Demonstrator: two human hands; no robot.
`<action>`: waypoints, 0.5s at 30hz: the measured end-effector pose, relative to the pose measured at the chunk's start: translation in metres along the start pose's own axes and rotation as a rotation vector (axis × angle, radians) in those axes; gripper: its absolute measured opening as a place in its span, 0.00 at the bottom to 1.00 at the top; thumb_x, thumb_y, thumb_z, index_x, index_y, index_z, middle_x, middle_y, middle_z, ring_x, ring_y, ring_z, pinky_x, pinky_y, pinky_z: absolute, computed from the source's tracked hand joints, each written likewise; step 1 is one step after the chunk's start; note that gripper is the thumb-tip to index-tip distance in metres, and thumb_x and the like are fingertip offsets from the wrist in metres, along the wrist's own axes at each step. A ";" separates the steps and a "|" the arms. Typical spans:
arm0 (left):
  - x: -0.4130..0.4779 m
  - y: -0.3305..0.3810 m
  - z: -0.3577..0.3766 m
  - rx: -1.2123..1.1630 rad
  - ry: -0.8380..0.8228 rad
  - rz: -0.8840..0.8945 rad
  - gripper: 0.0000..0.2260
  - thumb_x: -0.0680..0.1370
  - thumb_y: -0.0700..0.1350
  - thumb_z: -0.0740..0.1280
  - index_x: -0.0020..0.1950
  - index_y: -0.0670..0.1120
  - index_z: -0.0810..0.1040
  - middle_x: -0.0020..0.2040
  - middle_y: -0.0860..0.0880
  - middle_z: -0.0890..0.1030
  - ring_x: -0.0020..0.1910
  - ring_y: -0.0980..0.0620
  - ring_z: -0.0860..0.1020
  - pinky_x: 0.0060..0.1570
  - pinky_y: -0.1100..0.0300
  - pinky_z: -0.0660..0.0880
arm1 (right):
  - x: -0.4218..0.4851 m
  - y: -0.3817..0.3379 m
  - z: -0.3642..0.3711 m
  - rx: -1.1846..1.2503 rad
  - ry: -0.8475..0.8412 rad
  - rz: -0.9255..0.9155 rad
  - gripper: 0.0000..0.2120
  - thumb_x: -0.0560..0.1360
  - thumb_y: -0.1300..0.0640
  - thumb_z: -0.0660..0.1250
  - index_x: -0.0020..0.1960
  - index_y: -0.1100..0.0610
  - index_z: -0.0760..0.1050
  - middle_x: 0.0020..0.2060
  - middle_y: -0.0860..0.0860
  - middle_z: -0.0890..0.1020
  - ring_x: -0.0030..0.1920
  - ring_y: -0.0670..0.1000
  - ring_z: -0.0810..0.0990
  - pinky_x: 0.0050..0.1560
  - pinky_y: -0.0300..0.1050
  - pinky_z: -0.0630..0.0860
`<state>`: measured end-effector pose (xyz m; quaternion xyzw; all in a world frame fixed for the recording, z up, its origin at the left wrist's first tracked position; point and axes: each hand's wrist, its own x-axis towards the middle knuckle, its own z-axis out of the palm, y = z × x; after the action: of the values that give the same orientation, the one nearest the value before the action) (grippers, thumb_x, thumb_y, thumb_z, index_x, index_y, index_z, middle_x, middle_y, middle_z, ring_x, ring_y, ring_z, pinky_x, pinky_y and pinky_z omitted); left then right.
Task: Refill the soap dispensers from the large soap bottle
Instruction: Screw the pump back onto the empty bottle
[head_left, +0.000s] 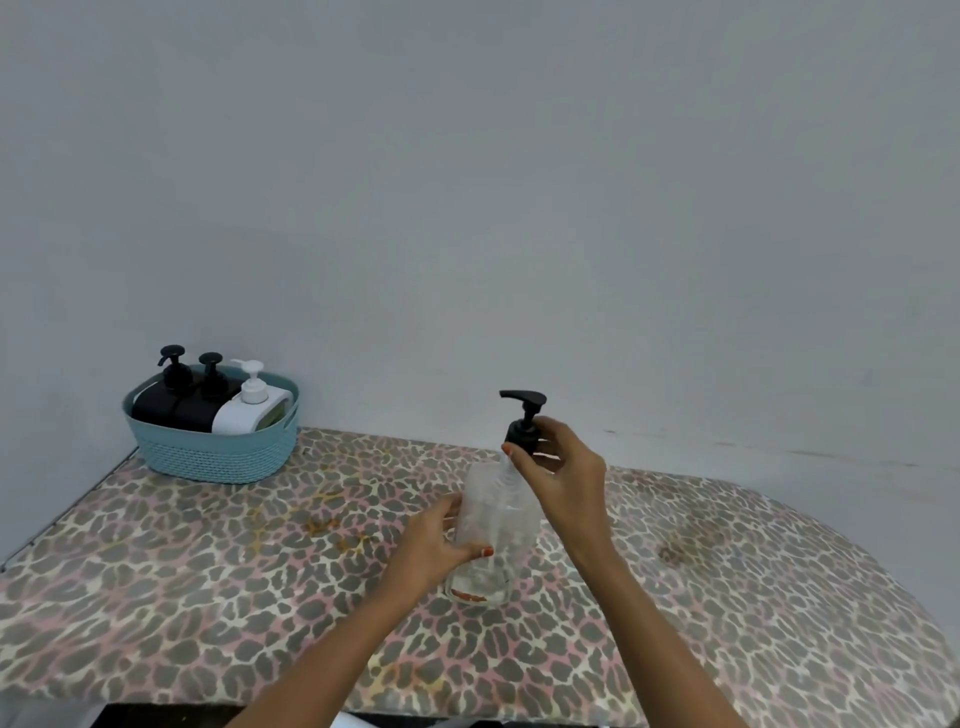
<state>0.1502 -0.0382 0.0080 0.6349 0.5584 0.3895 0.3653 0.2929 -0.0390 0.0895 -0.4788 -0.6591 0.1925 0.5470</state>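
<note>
Head view. Gripping the clear dispenser bottle (496, 519) round its body with the left hand (434, 540), well right of the teal basket (218, 457), upright on the leopard-print surface (182, 597). Pinching the black pump (524, 423) at the bottle's neck with the right hand (566, 480). Inside that basket, upright: two black dispensers (169, 405), one white dispenser (249, 413).

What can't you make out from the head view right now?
- Head view: whether the pump is screwed on or loose on the clear dispenser; the right hand covers the neck.
- Head view: soap levels of the three dispensers; opaque bodies, with the basket wall in front.
- The large soap bottle: nowhere in frame.
</note>
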 end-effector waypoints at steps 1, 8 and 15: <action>0.000 0.000 0.000 0.001 0.000 -0.001 0.31 0.66 0.46 0.76 0.66 0.44 0.68 0.64 0.46 0.75 0.62 0.51 0.73 0.59 0.62 0.69 | -0.001 0.002 0.001 -0.018 -0.005 -0.004 0.15 0.69 0.60 0.73 0.52 0.50 0.73 0.41 0.37 0.78 0.42 0.33 0.79 0.47 0.28 0.75; 0.000 0.001 0.000 -0.010 0.003 -0.004 0.31 0.66 0.45 0.76 0.66 0.44 0.68 0.63 0.45 0.75 0.62 0.50 0.74 0.60 0.60 0.70 | -0.013 0.014 0.006 -0.090 0.000 0.023 0.14 0.69 0.56 0.73 0.53 0.52 0.75 0.39 0.33 0.76 0.42 0.34 0.77 0.48 0.24 0.71; 0.000 0.000 0.000 -0.020 0.001 0.001 0.30 0.66 0.45 0.76 0.65 0.44 0.69 0.63 0.46 0.76 0.62 0.50 0.74 0.59 0.62 0.69 | -0.011 0.012 0.007 -0.091 -0.040 0.044 0.13 0.69 0.58 0.74 0.51 0.50 0.75 0.39 0.34 0.76 0.43 0.31 0.76 0.47 0.22 0.70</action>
<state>0.1498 -0.0386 0.0076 0.6312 0.5543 0.3956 0.3714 0.2909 -0.0406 0.0715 -0.5136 -0.6672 0.1839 0.5071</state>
